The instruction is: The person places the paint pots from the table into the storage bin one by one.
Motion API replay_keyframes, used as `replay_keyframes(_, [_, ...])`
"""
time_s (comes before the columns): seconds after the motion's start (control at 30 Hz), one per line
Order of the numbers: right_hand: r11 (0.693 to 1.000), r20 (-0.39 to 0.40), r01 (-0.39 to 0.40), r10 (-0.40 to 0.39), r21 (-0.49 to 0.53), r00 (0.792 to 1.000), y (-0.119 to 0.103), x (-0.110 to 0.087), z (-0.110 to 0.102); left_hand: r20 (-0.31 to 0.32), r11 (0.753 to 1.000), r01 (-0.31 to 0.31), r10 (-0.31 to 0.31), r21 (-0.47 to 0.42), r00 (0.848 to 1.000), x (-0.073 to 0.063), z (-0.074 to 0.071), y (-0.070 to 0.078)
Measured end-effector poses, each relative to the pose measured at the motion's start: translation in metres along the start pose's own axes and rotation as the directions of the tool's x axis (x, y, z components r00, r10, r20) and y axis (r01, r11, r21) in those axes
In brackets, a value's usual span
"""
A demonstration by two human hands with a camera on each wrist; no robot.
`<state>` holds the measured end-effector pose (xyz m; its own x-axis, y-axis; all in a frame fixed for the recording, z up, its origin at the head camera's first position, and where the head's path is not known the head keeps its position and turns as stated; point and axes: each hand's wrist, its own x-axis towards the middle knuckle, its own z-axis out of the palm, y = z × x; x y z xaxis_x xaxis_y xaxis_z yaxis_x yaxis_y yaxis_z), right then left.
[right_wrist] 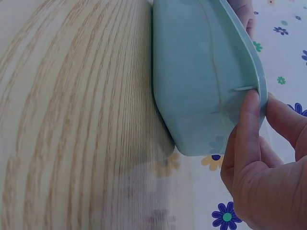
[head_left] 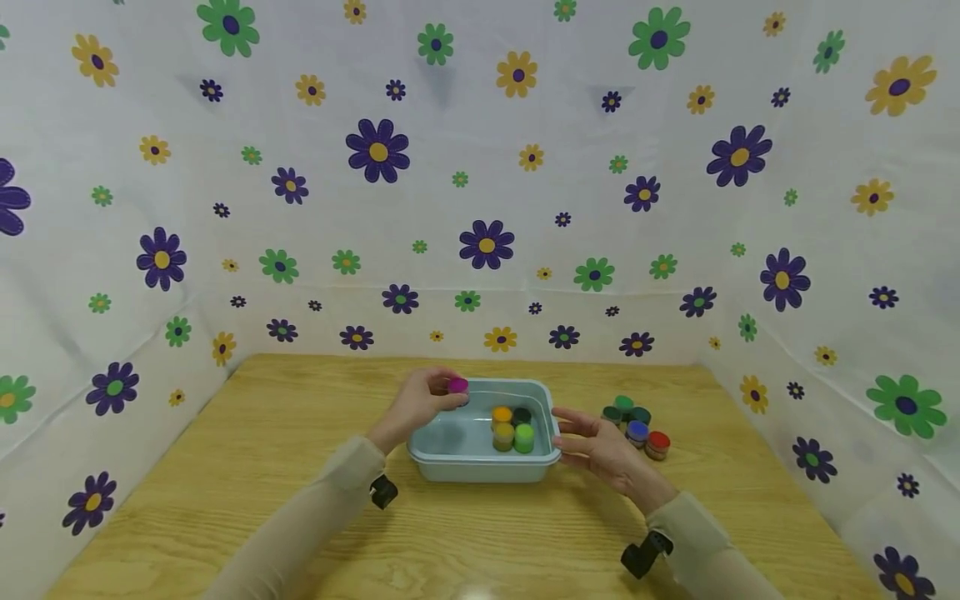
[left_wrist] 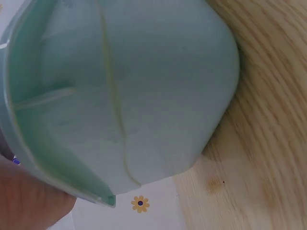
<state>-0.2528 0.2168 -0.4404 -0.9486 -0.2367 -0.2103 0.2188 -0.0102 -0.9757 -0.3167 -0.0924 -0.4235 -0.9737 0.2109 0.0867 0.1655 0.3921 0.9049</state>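
Observation:
A light blue plastic basin (head_left: 487, 472) stands on the table. My left hand (head_left: 420, 404) pinches a small paint jar with a magenta lid (head_left: 458, 385) over the basin's left part. In the left wrist view only part of that hand (left_wrist: 33, 199) shows beside the rim, and the jar is hidden. At the right end, my right hand (head_left: 611, 457) grips the basin's rim; the right wrist view has its thumb and fingers (right_wrist: 249, 127) on either side of the rim. Inside the basin, several jars stand together, including orange (head_left: 502, 414), dark (head_left: 521, 417), yellow (head_left: 503, 436) and light green (head_left: 523, 437) ones.
Right of my right hand, several more jars cluster on the wooden table (head_left: 300, 492): red (head_left: 657, 444), blue (head_left: 637, 432), teal (head_left: 640, 415) and green (head_left: 623, 403) lids among them. A flower-printed white cloth (head_left: 435, 208) encloses the table's back and sides.

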Motion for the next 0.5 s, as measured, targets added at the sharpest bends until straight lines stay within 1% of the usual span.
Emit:
replay_keyframes(0.13, [1.000,-0.003,0.002,-0.002,-0.006,1.000,-0.001,-0.001,0.000,0.026,1.000,-0.004,0.004,0.001,1.000,0.002,0.005,0.002])
replay_keyframes(0.23, [1.000,-0.003,0.002,-0.002,-0.009,1.000,-0.001,-0.002,0.000,0.059,1.000,0.004,-0.004,0.000,0.998,0.003,0.008,0.003])
replay_keyframes(0.37, [1.000,-0.006,-0.004,0.004,-0.009,1.000,-0.001,-0.002,0.001,0.090,0.999,0.034,-0.034,-0.006,0.995,0.003,0.014,0.004])
replay_keyframes(0.5, [1.000,-0.004,-0.002,0.002,-0.006,1.000,-0.002,-0.003,0.002,0.112,0.996,0.075,-0.071,-0.037,0.991,0.006,0.020,0.005])
